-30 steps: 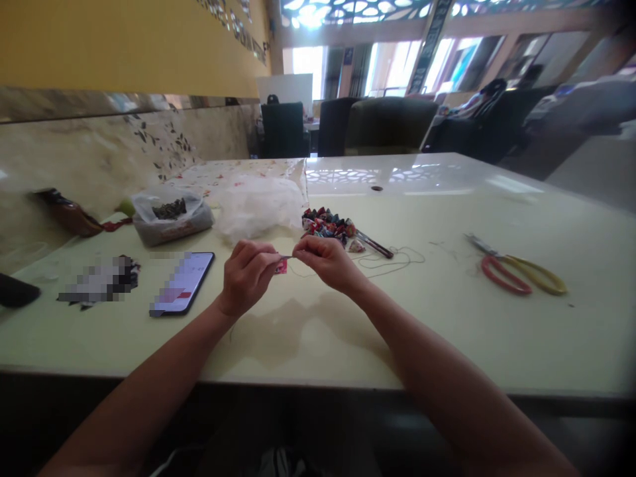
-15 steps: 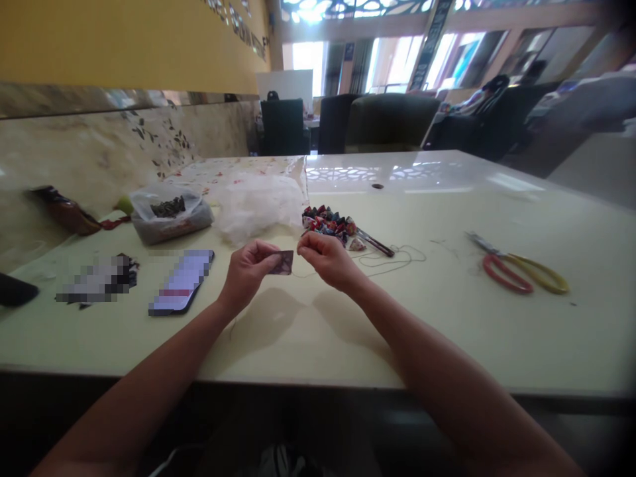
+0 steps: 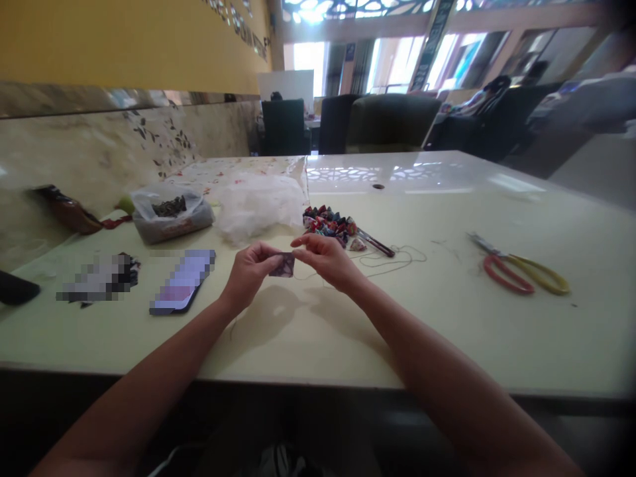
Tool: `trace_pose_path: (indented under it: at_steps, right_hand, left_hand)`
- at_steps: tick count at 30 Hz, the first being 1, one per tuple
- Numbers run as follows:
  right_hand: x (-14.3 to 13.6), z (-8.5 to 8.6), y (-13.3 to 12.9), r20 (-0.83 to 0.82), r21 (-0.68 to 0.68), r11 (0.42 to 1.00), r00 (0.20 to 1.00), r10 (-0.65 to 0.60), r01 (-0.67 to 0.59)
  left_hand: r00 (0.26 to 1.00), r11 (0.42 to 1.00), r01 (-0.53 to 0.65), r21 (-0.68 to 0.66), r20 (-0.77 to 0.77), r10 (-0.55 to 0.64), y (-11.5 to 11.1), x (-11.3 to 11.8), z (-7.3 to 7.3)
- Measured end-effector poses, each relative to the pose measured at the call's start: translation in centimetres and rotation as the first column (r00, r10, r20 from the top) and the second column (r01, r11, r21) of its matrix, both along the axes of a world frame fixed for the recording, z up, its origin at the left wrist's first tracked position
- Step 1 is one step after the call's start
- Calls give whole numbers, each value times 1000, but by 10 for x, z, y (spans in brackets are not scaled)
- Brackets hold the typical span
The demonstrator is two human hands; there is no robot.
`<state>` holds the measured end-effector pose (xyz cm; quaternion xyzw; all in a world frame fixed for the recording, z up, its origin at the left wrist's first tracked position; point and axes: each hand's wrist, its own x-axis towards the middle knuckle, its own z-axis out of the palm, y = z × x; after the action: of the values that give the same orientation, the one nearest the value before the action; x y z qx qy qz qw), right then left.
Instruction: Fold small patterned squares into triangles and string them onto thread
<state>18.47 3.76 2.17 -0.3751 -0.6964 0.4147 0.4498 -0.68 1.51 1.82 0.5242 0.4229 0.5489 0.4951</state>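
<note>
Left hand [image 3: 253, 268] pinching it, a small patterned patch [image 3: 283, 266] was held above the desk [image 3: 556, 344], its edge apparently being worked; whether anything was gripped by the right hand [image 3: 325, 257] could not be told; steadiness seemed needed

The small square piece [image 3: 282, 266] at the centre is dark mauve-grey with paler marks. Just above and to its right, the heap of little pieces [image 3: 328, 224] mixes red, teal, near-black and white prints. The scissors [image 3: 498, 253] at the right have one red loop and one yellow, with grey blades. The surface [image 3: 571, 351] is pale yellow-green; the wall [image 3: 124, 40] at upper left, mustard; the panel [image 3: 74, 146] below it, marbled cream with dark leafy sprigs.
</note>
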Motion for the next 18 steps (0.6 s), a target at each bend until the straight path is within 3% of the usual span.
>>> trace_pose_path:
  at_steps: [5, 12, 18]
  right_hand:
    - [-2, 0, -1, 54, 71, 997, 998, 19, -23]
    - [-2, 3, -7, 130, 223, 956, 966, -224, 192]
    - [-8, 1, -11, 136, 368, 918, 968, -210, 148]
  left_hand:
    - [999, 998, 36, -45, 39, -35, 1, 1, -2]
    - [996, 989, -11, -147, 89, 24, 4, 1, -3]
    - [997, 993, -25, -117, 68, 33, 4, 0, -3]
